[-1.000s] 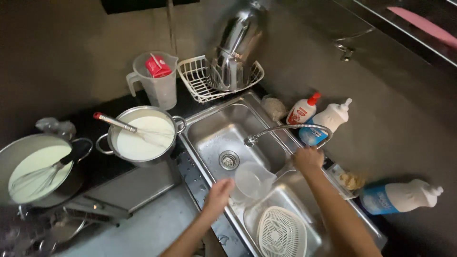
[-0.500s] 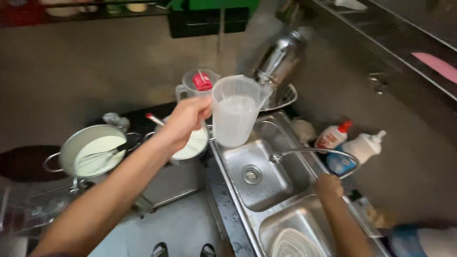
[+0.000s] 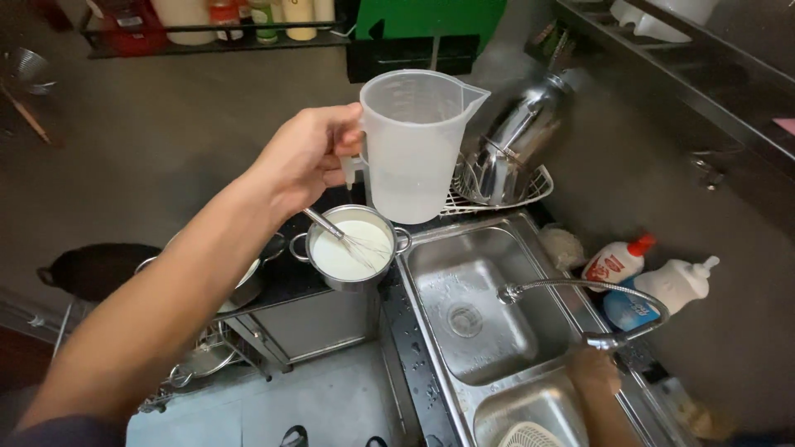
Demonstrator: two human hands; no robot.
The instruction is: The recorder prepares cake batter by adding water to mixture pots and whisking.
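Observation:
My left hand (image 3: 310, 157) grips the handle of a translucent plastic measuring jug (image 3: 414, 145) and holds it upright, high above the counter. A little whitish liquid shows at the jug's bottom. Below the jug stands a steel pot (image 3: 352, 248) of white liquid with a whisk (image 3: 344, 236) in it. My right hand (image 3: 592, 372) rests low at the base of the curved steel faucet (image 3: 580, 290), beside the double steel sink (image 3: 476, 310); its fingers are partly hidden.
A white wire rack (image 3: 530, 186) behind the sink holds an overturned steel vessel (image 3: 517, 136). Two squeeze bottles (image 3: 654, 277) stand right of the sink. A second pot (image 3: 248, 277) sits left of the first. A white strainer (image 3: 530, 434) lies in the near basin.
My left hand lifted the jug out of the sink area and raised it high towards the camera. My right hand stayed by the faucet.

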